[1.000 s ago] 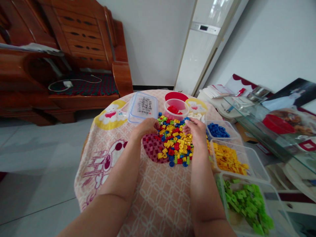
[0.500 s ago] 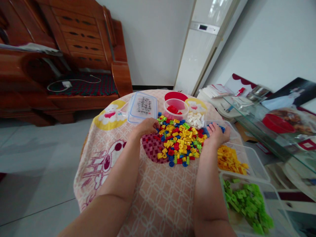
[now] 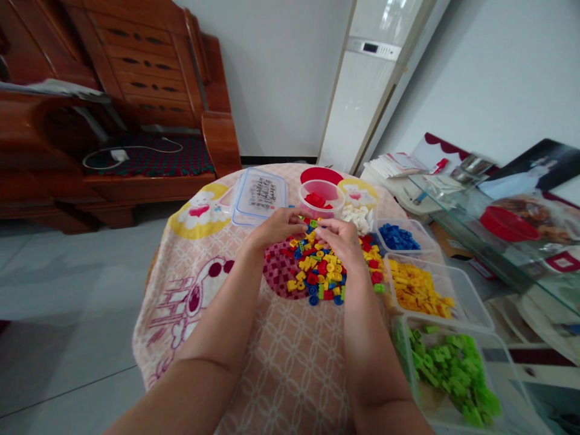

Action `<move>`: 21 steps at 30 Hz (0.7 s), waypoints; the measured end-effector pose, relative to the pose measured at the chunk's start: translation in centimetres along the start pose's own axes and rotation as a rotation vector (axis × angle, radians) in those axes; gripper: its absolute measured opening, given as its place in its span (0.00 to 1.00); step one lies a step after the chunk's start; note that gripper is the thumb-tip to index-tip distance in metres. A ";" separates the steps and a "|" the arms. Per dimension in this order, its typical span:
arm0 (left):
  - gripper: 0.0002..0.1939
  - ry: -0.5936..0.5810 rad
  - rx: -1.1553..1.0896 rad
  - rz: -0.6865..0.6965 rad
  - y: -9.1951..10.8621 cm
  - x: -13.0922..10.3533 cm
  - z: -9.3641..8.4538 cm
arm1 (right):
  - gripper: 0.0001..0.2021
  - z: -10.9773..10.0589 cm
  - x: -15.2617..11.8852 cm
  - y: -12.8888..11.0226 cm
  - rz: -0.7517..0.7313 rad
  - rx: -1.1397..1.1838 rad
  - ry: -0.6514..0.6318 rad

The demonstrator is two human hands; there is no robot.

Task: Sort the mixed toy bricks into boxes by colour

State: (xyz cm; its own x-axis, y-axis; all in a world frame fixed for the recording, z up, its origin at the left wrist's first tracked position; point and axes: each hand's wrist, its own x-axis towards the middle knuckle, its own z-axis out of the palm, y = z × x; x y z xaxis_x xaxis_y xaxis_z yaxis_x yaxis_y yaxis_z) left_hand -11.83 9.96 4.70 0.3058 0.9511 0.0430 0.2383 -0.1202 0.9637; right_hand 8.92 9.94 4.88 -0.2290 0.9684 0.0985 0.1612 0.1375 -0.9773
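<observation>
A mixed heap of small toy building bricks, yellow, red, blue and green, lies on the round table. Over its far left part is my left hand, fingers curled with the tips close together; what they hold, if anything, is too small to make out. My right hand comes in from the right, thumb and fingers drawn together almost against the left fingertips. A green brick shows between the two hands; whether it is gripped I cannot tell. Blue bricks lie in a clear box to the right.
Clear boxes of yellow bricks and green bricks line the right side. Behind the heap stand a round tub with red bricks, a white brick pile and a lidded box. A glass shelf adjoins at right.
My right hand has left the box of blue bricks and moved left over the heap. My left hand has shifted slightly right and farther away, so the hands now nearly meet.
</observation>
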 end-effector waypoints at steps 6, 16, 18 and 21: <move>0.22 -0.041 -0.046 0.005 1.2 -0.1 0.8 | 0.17 1.3 0.1 0.3 -0.116 -0.099 -0.105; 0.04 -0.072 0.389 -0.137 0.9 -0.6 -0.2 | 0.22 -1.0 0.8 0.6 -0.009 0.166 0.385; 0.03 -0.113 0.467 -0.225 1.0 -0.7 -0.1 | 0.22 -2.3 1.3 1.0 -0.018 0.257 0.599; 0.02 -0.163 0.538 -0.301 1.1 -0.6 0.4 | 0.23 -4.6 1.8 1.8 -0.030 0.342 0.884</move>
State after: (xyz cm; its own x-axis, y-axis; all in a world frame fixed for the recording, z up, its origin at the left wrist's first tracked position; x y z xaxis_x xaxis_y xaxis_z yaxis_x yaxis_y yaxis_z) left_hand -11.37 9.10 5.64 0.2796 0.9151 -0.2905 0.7526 -0.0210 0.6582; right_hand 13.22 12.86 4.20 0.6041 0.7913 0.0941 -0.1553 0.2327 -0.9601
